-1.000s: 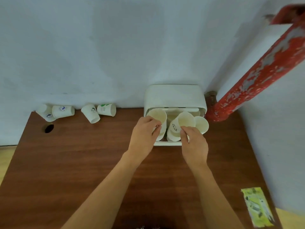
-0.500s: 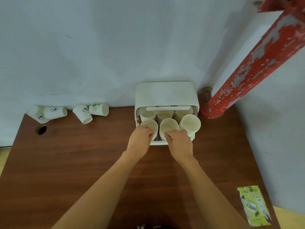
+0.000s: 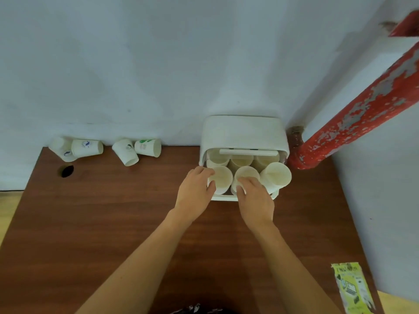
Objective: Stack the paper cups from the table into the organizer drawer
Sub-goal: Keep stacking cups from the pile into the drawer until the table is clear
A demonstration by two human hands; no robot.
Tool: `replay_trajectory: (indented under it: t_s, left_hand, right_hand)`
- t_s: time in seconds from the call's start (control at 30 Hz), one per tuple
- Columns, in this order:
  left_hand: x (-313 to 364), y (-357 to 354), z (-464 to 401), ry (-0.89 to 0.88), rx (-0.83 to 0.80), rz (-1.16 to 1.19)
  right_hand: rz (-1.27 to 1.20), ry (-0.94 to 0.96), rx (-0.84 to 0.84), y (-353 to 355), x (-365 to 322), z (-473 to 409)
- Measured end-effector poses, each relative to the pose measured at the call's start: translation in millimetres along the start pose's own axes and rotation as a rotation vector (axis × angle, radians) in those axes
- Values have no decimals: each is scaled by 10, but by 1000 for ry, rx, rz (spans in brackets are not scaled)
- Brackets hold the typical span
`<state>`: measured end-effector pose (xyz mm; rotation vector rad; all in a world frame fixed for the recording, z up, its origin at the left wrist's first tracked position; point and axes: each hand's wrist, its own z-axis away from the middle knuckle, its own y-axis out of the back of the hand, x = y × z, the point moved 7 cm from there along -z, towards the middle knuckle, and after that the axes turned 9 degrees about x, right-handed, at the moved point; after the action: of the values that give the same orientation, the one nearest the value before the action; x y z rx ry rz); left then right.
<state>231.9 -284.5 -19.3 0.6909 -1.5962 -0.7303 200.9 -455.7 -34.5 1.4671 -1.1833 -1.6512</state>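
Note:
A white organizer (image 3: pixel 243 132) stands against the wall with its drawer (image 3: pixel 224 197) pulled out toward me. Several paper cups stand upright in the drawer in two rows. My left hand (image 3: pixel 195 193) grips the front-left cup (image 3: pixel 221 179) in the drawer. My right hand (image 3: pixel 255 198) grips the front-middle cup (image 3: pixel 246 175). A taller stack of cups (image 3: pixel 275 176) leans at the drawer's front right. Several loose cups lie on their sides by the wall at the table's back left, among them a green-printed cup (image 3: pixel 148 147) and a blue-printed cup (image 3: pixel 87 148).
The brown wooden table (image 3: pixel 113 223) has a round cable hole (image 3: pixel 66 171) near its back left corner. A red peeling pipe (image 3: pixel 353 109) slants down to the table's back right beside the organizer. A yellow-green packet (image 3: pixel 351 288) lies at the front right edge.
A second ago both hands held tilted cups above the drawer. They have lowered the cups into the front row, where the cups now stand upright, and the hands still hold them.

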Motion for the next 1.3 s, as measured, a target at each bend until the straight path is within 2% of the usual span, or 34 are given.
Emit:
replay_trajectory:
  t_s: [0.1,0.23,0.4,0.57,0.73,1.1,1.3]
  left_hand:
    - [-378,340,44,62,23,-35]
    - [-1044,803,113,153,68,-86]
    - [-1907,1358,132,316,127,-109]
    - [-2792,1789,13,481,168,-202]
    - [-3550,2020,-210,564,200,-227]
    - [-4663,2031,-844,708,251,-158]
    - [-4824,1955,-884,701,199,-144]
  right_hand:
    - [-177,64,55,-8,-457,22]
    - [-256,136,-45,-353,-1140,18]
    - [-322,27,-200,-920,-1830,-9]
    - [-261,-27,-221,-1404,-2325,-179]
    - [-280,-201,-237,-1899,-2560,-459]
    - [-646,-686,-149,-2686,-2563,-963]
    - [-601,-697,-87,-2756,-2660,-955]
